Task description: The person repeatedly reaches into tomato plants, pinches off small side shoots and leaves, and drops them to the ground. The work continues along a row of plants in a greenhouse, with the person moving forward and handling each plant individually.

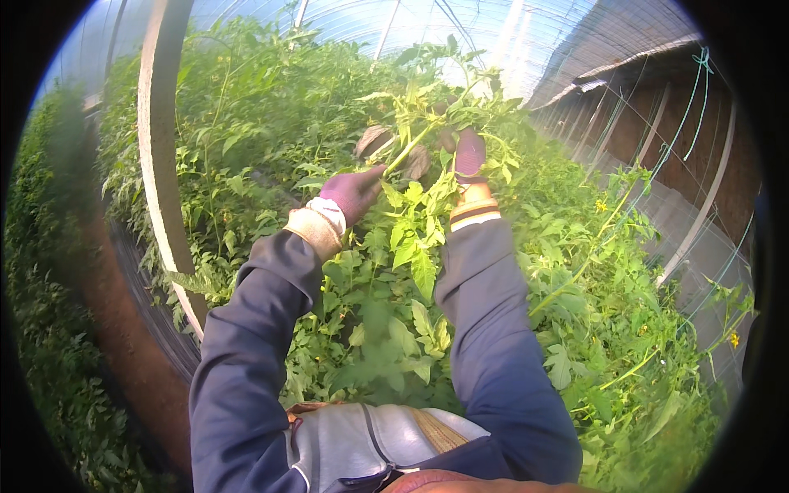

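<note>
My left hand (352, 190), in a purple knit glove with what look like grey-brown coated fingers, grips a thick pale-green tomato stem (409, 146). To its right, my right hand (470, 153) wears a matching glove and holds the leafy upper part of the same tomato plant (471, 111). Leaves partly hide the right fingers. Drooping tomato leaves (422, 265) hang between my forearms. Both arms reach forward in dark blue sleeves, and no tool shows in either hand.
Dense tomato plants (259, 135) surround me under a plastic-film greenhouse roof (431, 18). A concrete post (157, 142) stands close on the left, beside a dirt path (117, 320). Green twine (684, 117) hangs at the right, before a brown wall (709, 154).
</note>
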Demonstrator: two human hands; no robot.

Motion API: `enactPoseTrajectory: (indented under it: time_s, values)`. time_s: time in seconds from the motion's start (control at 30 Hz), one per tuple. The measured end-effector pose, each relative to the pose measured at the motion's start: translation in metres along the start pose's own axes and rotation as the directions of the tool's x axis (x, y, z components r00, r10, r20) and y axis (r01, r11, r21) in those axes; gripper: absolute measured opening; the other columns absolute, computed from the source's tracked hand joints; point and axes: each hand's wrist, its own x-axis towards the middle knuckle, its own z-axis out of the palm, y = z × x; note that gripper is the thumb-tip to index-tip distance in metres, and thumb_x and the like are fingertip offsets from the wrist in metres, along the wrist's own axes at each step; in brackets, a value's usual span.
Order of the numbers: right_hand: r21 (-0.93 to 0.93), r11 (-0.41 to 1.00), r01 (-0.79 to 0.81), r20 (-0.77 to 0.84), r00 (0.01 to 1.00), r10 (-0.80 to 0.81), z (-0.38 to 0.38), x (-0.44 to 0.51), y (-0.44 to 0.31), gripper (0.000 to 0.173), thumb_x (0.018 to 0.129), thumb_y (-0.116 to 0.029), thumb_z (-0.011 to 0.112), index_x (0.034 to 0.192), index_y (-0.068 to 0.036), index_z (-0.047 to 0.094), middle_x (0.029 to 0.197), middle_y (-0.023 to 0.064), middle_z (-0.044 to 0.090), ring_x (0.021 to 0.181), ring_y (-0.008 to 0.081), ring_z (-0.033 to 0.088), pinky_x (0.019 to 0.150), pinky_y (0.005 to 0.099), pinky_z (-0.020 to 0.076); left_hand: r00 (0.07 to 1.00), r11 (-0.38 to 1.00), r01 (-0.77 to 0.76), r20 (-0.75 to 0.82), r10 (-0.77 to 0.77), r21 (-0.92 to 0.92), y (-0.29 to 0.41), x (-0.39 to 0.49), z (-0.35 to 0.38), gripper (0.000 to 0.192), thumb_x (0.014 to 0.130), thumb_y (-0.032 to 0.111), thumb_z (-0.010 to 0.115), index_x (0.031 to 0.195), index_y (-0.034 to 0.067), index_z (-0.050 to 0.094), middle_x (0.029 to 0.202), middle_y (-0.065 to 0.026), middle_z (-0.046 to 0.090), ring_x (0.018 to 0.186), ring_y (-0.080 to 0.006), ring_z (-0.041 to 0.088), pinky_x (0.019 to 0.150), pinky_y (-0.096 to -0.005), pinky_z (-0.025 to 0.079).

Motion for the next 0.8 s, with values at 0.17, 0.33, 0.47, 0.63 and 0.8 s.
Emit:
enactPoseTrajectory:
  time_s: [0.17, 0.33, 0.47, 0.63, 0.8]
  values:
    - [-0.009, 0.999, 0.046, 0.033, 0.998, -0.046, -0.003, -0.001, -0.015, 0.017, 0.091, -0.018, 0.052, 0.089, -0.004, 0.062, 0.075, 0.0059, 0.058, 0.064, 0.0154, 0.055, 0.060, 0.0264, 0.0452, 0.995, 0.878, -0.066, -0.097, 0.023, -0.474, 0.010, -0.005, -0.004, 0.040, 0.091, 0.023, 0.059, 0.128, 0.007, 0.057, 0.105, -0.0094, 0.069, 0.087, -0.0156, 0.060, 0.079, -0.0286, 0.046]
    - [-0.022, 0.986, 0.167, 0.173, 0.972, -0.161, 0.012, 0.013, -0.037, 0.017, 0.090, -0.015, 0.058, 0.103, -0.004, 0.062, 0.087, 0.0075, 0.063, 0.073, 0.0165, 0.060, 0.068, 0.0257, 0.0511, 0.993, 0.605, 0.020, -0.056, -0.105, -0.796, 0.025, 0.008, -0.014, 0.037, 0.092, 0.024, 0.060, 0.122, 0.003, 0.058, 0.088, 0.0023, 0.066, 0.056, -0.0033, 0.037, 0.050, -0.0191, 0.030]
    - [0.057, 0.927, 0.370, 0.208, 0.904, -0.374, 0.034, -0.009, -0.067, 0.026, 0.089, -0.012, 0.063, 0.114, -0.005, 0.062, 0.096, 0.0087, 0.066, 0.080, 0.0174, 0.064, 0.074, 0.0252, 0.0557, 0.977, 0.575, 0.033, -0.096, -0.192, -0.817, 0.025, 0.015, -0.018, 0.033, 0.092, 0.027, 0.062, 0.113, 0.002, 0.063, 0.084, 0.0027, 0.065, 0.056, -0.0029, 0.037, 0.049, -0.0199, 0.028]
    - [-0.241, 0.735, 0.634, 0.410, 0.753, -0.515, 0.058, -0.037, -0.158, 0.030, 0.085, -0.018, 0.070, 0.114, -0.014, 0.066, 0.083, 0.0060, 0.068, 0.072, 0.0179, 0.066, 0.063, 0.0329, 0.0536, 0.980, 0.628, 0.010, -0.117, -0.161, -0.778, 0.015, 0.019, -0.014, 0.042, 0.091, 0.021, 0.065, 0.122, -0.007, 0.057, 0.111, -0.0113, 0.065, 0.095, -0.0156, 0.063, 0.085, -0.0288, 0.048]
    - [-0.657, -0.334, 0.676, 0.742, 0.658, -0.128, 0.103, 0.001, -0.202, 0.049, 0.082, -0.017, 0.063, 0.127, -0.034, 0.055, 0.095, 0.0084, 0.069, 0.082, 0.0246, 0.067, 0.072, 0.0357, 0.0530, 0.952, 0.596, -0.116, -0.260, -0.161, -0.794, 0.008, 0.022, 0.000, 0.026, 0.093, 0.020, 0.061, 0.105, -0.003, 0.065, 0.092, -0.0031, 0.066, 0.082, -0.0103, 0.057, 0.077, -0.0247, 0.044]
